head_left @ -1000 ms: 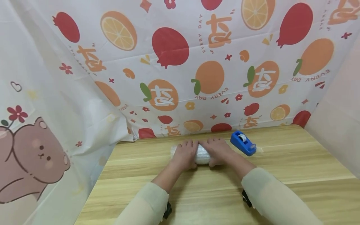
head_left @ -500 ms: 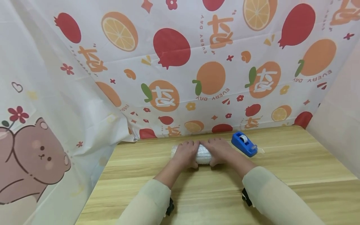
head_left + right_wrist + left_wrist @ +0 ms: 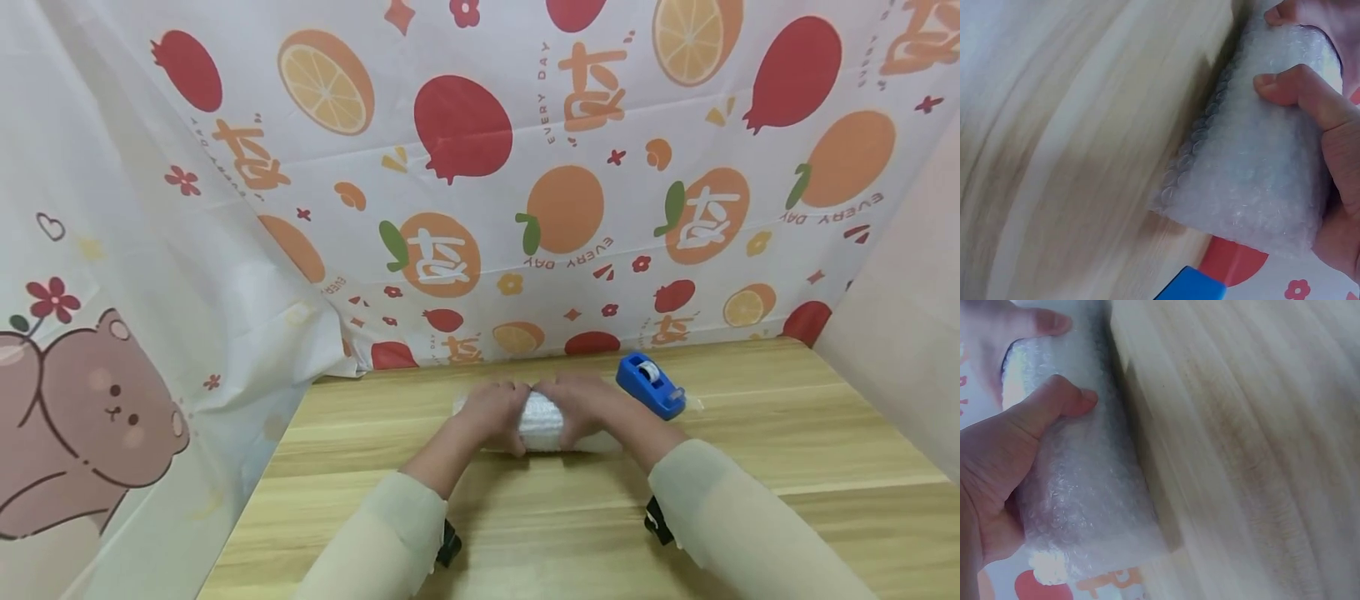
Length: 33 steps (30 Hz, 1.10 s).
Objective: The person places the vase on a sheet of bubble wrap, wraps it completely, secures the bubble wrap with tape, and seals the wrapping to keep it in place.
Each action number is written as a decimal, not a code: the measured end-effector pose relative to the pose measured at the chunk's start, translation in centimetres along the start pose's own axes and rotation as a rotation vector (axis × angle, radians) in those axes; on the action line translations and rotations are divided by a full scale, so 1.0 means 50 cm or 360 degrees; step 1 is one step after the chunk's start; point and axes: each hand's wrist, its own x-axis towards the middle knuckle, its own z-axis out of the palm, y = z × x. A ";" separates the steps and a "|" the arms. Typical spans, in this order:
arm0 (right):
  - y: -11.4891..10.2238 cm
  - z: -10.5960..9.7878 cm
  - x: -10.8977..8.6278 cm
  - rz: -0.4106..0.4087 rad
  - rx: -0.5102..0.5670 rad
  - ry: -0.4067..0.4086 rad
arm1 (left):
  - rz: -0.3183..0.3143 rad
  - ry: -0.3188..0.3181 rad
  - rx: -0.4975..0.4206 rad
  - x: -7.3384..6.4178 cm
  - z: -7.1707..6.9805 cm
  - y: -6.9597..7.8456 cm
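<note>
A roll of clear bubble wrap (image 3: 542, 423) lies crosswise near the back of the table, held by both hands side by side at its middle. My left hand (image 3: 493, 417) grips its left part; in the left wrist view the thumb (image 3: 1079, 405) presses the near side while the other fingers are hidden behind the roll. The right hand (image 3: 585, 408) grips just to the right, its thumb (image 3: 1275, 87) likewise on the near side in the right wrist view. What the wrap may enclose is hidden by its layers.
A blue tape dispenser (image 3: 649, 387) with a roll of tape stands right of the hands, its corner (image 3: 1192, 287) showing in the right wrist view. Behind the wooden table (image 3: 540, 525) hangs a fruit-print cloth (image 3: 465, 208). A bear-print cloth (image 3: 112, 400) hangs at the left.
The bubble wrap has shifted slightly toward the person, with both hands still on it. More of its right end shows below the right hand. The tape dispenser stays put.
</note>
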 end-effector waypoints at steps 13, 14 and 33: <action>-0.012 0.020 -0.008 0.0015 -0.0017 0.0067 | -0.0036 -0.0314 -0.0351 0.024 -0.006 -0.023; -0.013 0.022 -0.009 0.0005 -0.0055 0.0099 | -0.0031 -0.0332 -0.0377 0.028 -0.009 -0.025; -0.016 0.067 0.000 0.0079 -0.0303 0.0422 | -0.0086 -0.0696 -0.0622 0.084 -0.035 -0.055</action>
